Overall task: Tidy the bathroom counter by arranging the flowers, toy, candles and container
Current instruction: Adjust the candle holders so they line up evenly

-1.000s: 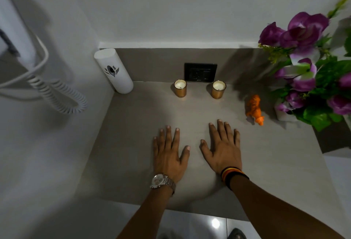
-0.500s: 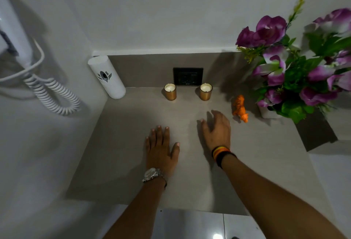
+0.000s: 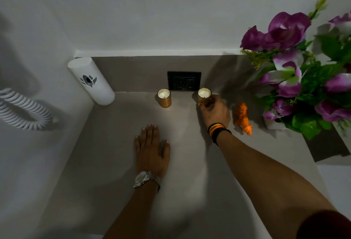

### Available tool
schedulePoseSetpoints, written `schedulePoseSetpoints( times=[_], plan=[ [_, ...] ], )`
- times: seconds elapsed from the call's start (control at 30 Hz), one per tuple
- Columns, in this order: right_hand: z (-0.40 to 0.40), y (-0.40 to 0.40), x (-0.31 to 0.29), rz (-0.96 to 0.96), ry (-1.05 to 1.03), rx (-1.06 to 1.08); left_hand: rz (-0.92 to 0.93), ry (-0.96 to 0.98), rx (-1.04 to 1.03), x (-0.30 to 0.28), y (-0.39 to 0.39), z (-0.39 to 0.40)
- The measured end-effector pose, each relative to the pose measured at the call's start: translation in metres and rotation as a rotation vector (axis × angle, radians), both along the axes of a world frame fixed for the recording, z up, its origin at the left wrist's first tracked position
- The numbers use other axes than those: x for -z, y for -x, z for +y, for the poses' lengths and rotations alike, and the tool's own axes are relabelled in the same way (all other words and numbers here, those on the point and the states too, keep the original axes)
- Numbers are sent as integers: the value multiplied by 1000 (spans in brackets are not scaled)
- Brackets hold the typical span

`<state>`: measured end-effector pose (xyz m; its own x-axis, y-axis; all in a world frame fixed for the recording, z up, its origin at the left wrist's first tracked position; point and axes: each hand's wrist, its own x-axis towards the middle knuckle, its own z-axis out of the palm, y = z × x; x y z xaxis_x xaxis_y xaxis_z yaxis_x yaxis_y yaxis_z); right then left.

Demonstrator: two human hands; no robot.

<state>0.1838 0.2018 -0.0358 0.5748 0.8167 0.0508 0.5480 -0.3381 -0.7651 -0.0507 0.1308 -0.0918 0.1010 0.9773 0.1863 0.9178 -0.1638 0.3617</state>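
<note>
Gold candle [image 3: 204,96] at bench [image 3: 114,162] rear, below socket; my right hand [image 3: 214,112] closed around it. Left hand [image 3: 152,149] lay flat, empty. Risk: loose pinch tipped candle toward orange toy [image 3: 243,118].

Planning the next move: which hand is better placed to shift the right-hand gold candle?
Right. The right hand already wraps the right-hand gold candle; the left hand lies flat on the grey counter.
</note>
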Motion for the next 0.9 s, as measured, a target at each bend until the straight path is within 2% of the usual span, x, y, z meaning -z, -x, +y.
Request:
schedulePoseSetpoints(
  times=[0.07, 0.2, 0.33, 0.53, 0.7, 0.8, 0.9],
  plan=[
    [-1, -1, -2, 39, 6, 14, -28, -22, -17, -1, -2, 8],
    [-45, 14, 5, 85, 4, -72, -244, -20, -91, -14, -13, 41],
    [-86, 28, 24, -110, 42, -232, -306, 12, -144, -27, -34, 82],
    [-76, 27, 28, -185, 57, -244, -199, -4, -199, -24, -44, 121],
    [-75, 25, 30, -188, 48, -248, -197, -44, -200, -20, -45, 127],
    [-76, 24, 28, -181, 36, -262, -255, -6, -187, -15, -47, 107],
    [-83, 23, 19, -92, 17, -295, -227, -41, -58, -6, -39, 53]
  ],
)
